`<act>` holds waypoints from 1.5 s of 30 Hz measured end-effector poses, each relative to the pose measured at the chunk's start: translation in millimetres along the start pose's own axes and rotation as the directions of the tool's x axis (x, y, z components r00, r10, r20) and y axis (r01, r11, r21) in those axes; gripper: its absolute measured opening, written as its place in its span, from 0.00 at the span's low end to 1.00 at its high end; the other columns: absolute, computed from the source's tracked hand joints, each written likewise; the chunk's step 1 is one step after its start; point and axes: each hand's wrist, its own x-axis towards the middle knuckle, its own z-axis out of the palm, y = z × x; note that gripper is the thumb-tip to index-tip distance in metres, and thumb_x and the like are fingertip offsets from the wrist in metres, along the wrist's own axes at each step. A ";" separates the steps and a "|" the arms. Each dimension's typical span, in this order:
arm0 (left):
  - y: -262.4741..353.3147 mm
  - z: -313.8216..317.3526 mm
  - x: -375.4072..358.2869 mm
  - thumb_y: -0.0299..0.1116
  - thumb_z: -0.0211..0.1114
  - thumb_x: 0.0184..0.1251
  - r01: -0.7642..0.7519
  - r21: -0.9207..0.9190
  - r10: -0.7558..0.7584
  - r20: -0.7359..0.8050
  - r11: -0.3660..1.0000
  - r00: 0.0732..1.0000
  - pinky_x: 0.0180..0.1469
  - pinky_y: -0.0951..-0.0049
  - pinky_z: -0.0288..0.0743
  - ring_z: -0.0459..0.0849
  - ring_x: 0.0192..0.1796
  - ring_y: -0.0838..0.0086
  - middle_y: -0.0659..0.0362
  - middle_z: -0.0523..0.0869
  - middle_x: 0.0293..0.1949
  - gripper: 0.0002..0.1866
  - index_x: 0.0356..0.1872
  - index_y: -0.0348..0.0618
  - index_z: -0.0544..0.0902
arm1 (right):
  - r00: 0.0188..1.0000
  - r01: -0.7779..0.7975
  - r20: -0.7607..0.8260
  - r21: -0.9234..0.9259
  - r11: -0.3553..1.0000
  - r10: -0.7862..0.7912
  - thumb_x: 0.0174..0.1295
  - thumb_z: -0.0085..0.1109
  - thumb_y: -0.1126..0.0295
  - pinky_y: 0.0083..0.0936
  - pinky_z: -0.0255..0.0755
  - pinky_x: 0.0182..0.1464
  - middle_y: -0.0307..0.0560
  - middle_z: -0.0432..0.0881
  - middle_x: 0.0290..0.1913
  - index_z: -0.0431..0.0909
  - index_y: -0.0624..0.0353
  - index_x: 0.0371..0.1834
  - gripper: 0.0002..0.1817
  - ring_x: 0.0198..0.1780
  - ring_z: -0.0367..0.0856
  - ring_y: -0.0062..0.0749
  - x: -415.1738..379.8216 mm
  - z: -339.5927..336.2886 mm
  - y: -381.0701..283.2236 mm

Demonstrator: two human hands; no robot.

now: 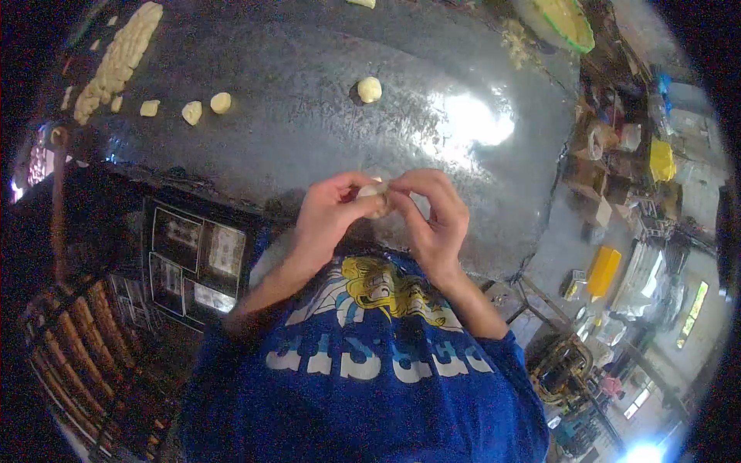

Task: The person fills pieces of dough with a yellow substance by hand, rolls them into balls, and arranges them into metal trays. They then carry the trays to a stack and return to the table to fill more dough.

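Note:
Close to my body, above the near edge of the table, a small pale piece of dough (376,202) is pinched between both hands. My left hand (330,212) grips its left side with thumb and fingers. On the other side my right hand (432,212) has its fingertips closed on the same piece. Part of the dough is hidden behind the fingers. Farther out on the table lies a round dough ball (370,89), apart from both hands.
The dark, shiny table (285,100) bears several dough pieces (191,113) and a long dough strip (120,62) at left. A green-rimmed bowl (567,23) is at the far right corner. A slatted rack (100,355) stands lower left; cardboard boxes (590,177) lie beyond the right edge.

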 end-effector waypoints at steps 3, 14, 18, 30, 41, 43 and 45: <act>-12.3 0.5 1.8 0.22 0.59 0.61 -0.131 0.033 0.131 0.009 0.991 0.991 0.51 0.76 0.74 0.83 0.45 0.73 0.56 0.85 0.40 0.15 0.49 0.32 0.77 | 0.926 0.378 0.044 -0.181 0.908 -0.376 0.47 0.68 0.78 0.33 0.76 0.43 0.48 0.81 0.40 0.81 0.60 0.40 0.14 0.41 0.80 0.41 -0.5 -8.2 -0.7; -33.3 82.1 -27.3 0.21 0.56 0.65 -0.112 -0.117 0.111 -0.018 0.987 0.994 0.53 0.75 0.75 0.81 0.49 0.73 0.54 0.84 0.47 0.13 0.50 0.31 0.79 | 0.480 0.877 0.238 -0.162 0.453 -0.844 0.42 0.70 0.72 0.33 0.79 0.45 0.47 0.81 0.42 0.83 0.63 0.38 0.17 0.44 0.81 0.40 -33.4 -77.5 27.3; -52.3 107.5 -41.4 0.21 0.59 0.65 -0.314 -0.104 0.304 -0.104 0.944 0.947 0.53 0.76 0.74 0.80 0.51 0.76 0.55 0.83 0.48 0.13 0.51 0.33 0.79 | 0.842 0.536 -0.014 -0.092 0.839 -0.540 0.46 0.70 0.73 0.30 0.75 0.45 0.47 0.80 0.41 0.83 0.61 0.36 0.12 0.41 0.80 0.38 -50.6 -86.7 19.8; -34.2 91.7 -36.5 0.19 0.59 0.62 -0.027 0.019 0.028 -0.039 0.999 0.999 0.57 0.72 0.73 0.80 0.52 0.72 0.55 0.82 0.48 0.19 0.56 0.33 0.74 | 0.946 0.280 0.145 0.081 0.956 -0.289 0.49 0.67 0.78 0.31 0.75 0.43 0.49 0.81 0.40 0.82 0.60 0.40 0.13 0.42 0.80 0.40 -40.0 -85.7 20.2; 13.7 27.6 -11.2 0.15 0.55 0.62 -0.196 -0.127 0.196 -0.013 0.972 0.981 0.51 0.78 0.76 0.81 0.50 0.75 0.55 0.84 0.47 0.13 0.47 0.34 0.80 | 0.502 0.864 0.450 -0.233 0.446 -0.738 0.40 0.69 0.72 0.34 0.79 0.46 0.48 0.82 0.45 0.83 0.64 0.40 0.19 0.46 0.80 0.43 15.2 -50.9 -3.4; 13.5 19.0 -8.3 0.15 0.55 0.63 -0.231 -0.006 0.231 0.012 0.973 0.973 0.52 0.77 0.75 0.81 0.51 0.74 0.54 0.83 0.47 0.13 0.46 0.33 0.81 | 0.587 0.807 0.419 -0.230 0.544 -0.693 0.44 0.69 0.74 0.35 0.78 0.45 0.49 0.82 0.45 0.84 0.62 0.37 0.14 0.45 0.81 0.43 17.6 -47.7 -13.3; 7.4 10.6 -4.3 0.16 0.55 0.64 -0.415 0.088 0.410 0.072 0.905 0.909 0.53 0.77 0.75 0.80 0.52 0.74 0.53 0.83 0.48 0.11 0.44 0.31 0.82 | 0.752 0.652 0.340 -0.250 0.716 -0.566 0.43 0.70 0.74 0.32 0.77 0.44 0.47 0.82 0.43 0.84 0.62 0.35 0.13 0.44 0.80 0.41 22.5 -40.2 -28.4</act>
